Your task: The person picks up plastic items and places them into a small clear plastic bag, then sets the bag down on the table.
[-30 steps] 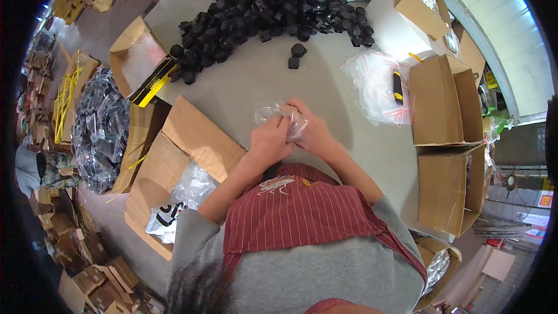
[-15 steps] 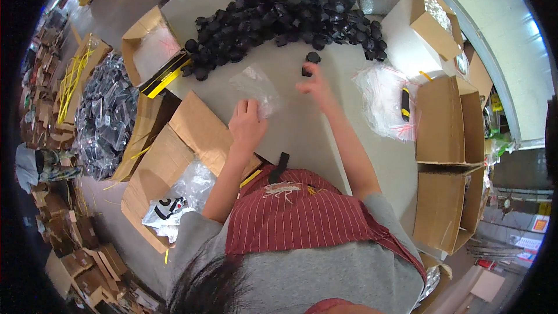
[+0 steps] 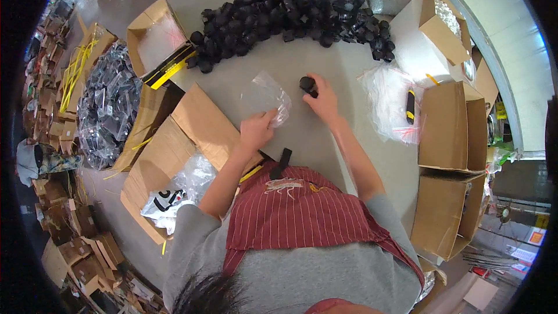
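Observation:
My left hand (image 3: 257, 130) pinches the edge of a clear plastic bag (image 3: 261, 94), which rests on the grey table (image 3: 302, 134). To its right, my right hand (image 3: 324, 102) closes around a small black round part (image 3: 308, 85), with the fingers on its right side. What the part is exactly, I cannot make out. A large heap of similar black parts (image 3: 279, 9) curves across the far side of the table, beyond both hands.
At the right lie a stack of clear bags (image 3: 386, 99) and a yellow-black utility knife (image 3: 410, 107). Open cardboard boxes (image 3: 444, 128) stand along the right edge. An open carton (image 3: 195, 119) holding plastic film sits at left, near a pile of bagged dark items (image 3: 107, 107).
My right hand has taken hold of the black part and drawn it nearer to me. My left hand has shifted slightly right and nearer with the clear bag.

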Demonstrator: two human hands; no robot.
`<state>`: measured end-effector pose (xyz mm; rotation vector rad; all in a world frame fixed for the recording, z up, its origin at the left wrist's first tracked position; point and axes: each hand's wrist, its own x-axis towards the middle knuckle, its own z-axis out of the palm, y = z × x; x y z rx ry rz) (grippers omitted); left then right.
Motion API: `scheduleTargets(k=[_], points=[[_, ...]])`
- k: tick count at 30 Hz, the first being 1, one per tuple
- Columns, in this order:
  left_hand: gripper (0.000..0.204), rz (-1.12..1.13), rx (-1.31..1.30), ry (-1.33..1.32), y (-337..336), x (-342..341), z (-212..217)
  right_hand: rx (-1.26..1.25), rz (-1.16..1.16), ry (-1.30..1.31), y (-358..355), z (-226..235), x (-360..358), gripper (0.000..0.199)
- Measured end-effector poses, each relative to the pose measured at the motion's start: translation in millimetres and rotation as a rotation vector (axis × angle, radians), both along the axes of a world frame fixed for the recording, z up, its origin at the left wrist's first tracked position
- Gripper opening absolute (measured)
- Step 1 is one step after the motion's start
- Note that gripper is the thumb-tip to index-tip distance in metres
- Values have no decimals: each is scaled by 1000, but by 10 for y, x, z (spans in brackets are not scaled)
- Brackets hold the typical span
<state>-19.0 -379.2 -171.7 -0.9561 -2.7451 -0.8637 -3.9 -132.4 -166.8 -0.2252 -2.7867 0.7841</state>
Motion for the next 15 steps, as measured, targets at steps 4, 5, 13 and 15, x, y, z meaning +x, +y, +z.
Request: scheduleTargets(k=[4, 5, 13, 15], points=[[34, -86, -7, -102, 55, 4, 9, -933, -105, -59, -94, 157, 319, 56], [31, -89, 2, -142, 66, 10, -17, -1105, -93, -105, -130, 221, 395, 54], [22, 40, -2, -438, 213, 65, 55, -1291, 24, -174, -354, 130, 708, 46], [20, 37, 2, -472, 215, 45, 31, -1204, 32, -153, -370, -24, 712, 44]])
